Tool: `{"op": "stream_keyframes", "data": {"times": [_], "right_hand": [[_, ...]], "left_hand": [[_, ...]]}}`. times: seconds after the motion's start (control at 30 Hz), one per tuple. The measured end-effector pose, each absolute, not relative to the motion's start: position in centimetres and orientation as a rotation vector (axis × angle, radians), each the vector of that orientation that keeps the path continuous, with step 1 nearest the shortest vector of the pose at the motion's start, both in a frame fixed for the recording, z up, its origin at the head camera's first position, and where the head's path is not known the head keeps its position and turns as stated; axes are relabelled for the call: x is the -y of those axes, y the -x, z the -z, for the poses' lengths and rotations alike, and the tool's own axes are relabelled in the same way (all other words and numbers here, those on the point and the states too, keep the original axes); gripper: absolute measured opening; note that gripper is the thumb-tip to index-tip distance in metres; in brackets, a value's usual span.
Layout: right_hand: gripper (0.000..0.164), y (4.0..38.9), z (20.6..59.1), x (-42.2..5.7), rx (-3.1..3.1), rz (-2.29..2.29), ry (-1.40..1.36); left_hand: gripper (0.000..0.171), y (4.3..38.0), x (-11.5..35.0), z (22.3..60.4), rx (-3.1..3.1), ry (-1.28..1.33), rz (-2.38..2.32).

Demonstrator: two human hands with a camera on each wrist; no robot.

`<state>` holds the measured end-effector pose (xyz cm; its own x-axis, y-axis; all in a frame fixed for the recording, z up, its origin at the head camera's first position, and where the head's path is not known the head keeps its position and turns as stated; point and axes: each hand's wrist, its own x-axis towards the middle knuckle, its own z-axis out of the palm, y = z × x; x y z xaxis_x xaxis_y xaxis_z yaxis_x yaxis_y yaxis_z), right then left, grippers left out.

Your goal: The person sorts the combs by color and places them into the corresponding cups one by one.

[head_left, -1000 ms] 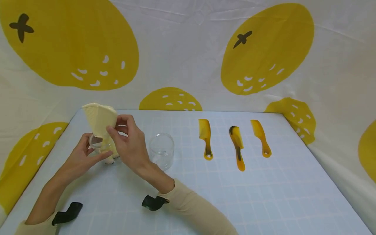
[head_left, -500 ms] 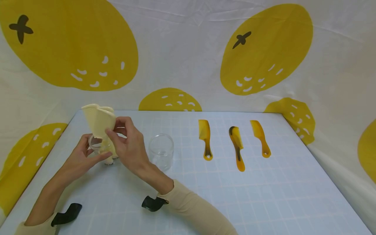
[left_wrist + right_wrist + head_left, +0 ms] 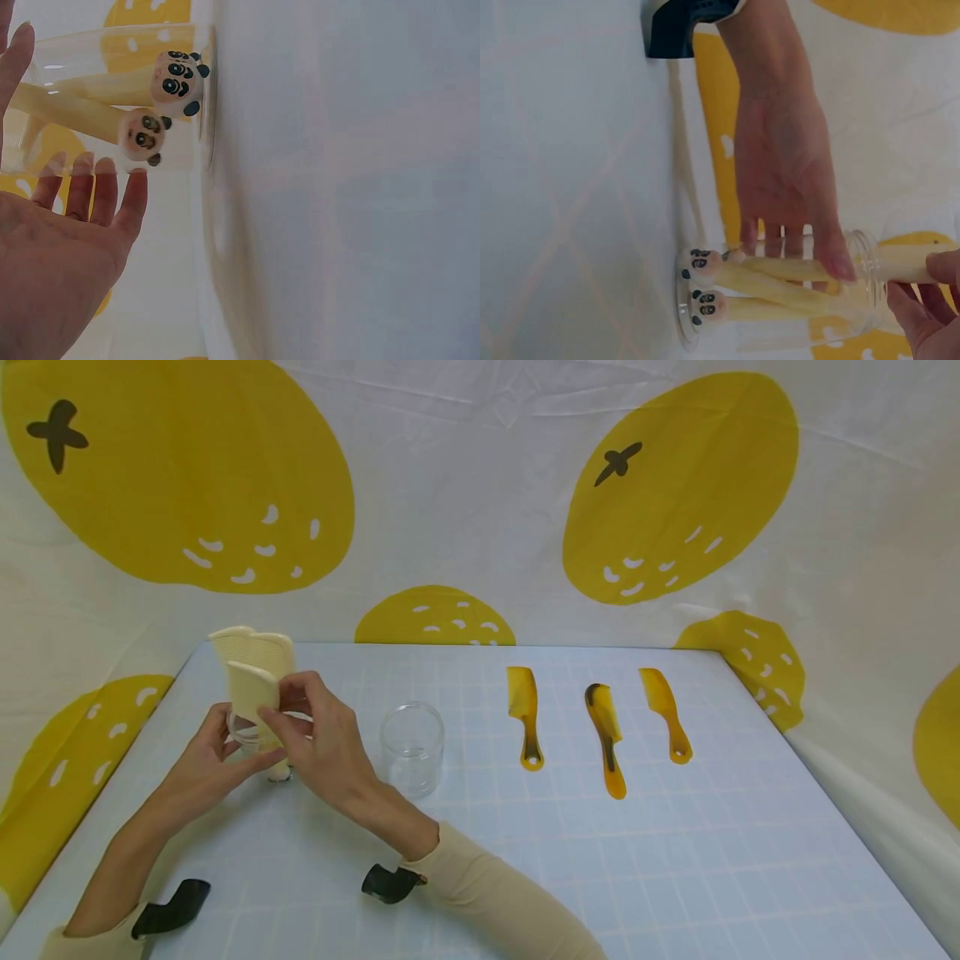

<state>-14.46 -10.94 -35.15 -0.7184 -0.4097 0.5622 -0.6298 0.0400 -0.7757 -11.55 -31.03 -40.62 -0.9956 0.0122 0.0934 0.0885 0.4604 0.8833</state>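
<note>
In the head view my left hand [image 3: 202, 768] grips a glass jar [image 3: 240, 732] at the table's left side, thumb in front and fingers round the far side. My right hand [image 3: 324, 735] pinches a cream comb [image 3: 252, 689] by its toothed end, above the jar's mouth. Behind it two more cream combs [image 3: 272, 649] stick up from the jar. Both wrist views show their handles inside the glass, tipped with panda heads [image 3: 176, 84] close to the jar's bottom. The right wrist view has the right fingers [image 3: 922, 319] right by the jar's rim [image 3: 866, 259].
Just right of the hands stands a second glass jar [image 3: 412, 747], upright. Farther right lie three amber combs: one at left [image 3: 530, 718], a dark-streaked comb [image 3: 606, 739] and another comb [image 3: 666, 714]. A fruit-print cloth [image 3: 465, 485] hangs behind the table.
My right hand has moved slightly left and down, lowering its comb into the jar. That comb now stands lower and in front of the other two. The left hand and jar stay put.
</note>
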Motion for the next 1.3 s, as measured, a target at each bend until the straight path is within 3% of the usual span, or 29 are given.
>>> {"op": "stream_keyframes", "data": {"times": [0.67,0.97,1.3], "right_hand": [[0.014,14.7,34.7,9.8,2.412,-1.863,-0.968],[0.011,13.6,33.4,8.1,2.498,-1.703,-1.175],[0.007,13.3,33.5,6.2,2.414,-1.495,-1.386]], "left_hand": [[0.063,11.5,31.0,40.5,2.621,0.078,1.585],[0.061,11.1,31.7,41.0,2.617,0.179,1.523],[0.088,10.2,31.8,40.1,2.803,0.12,1.34]]}}
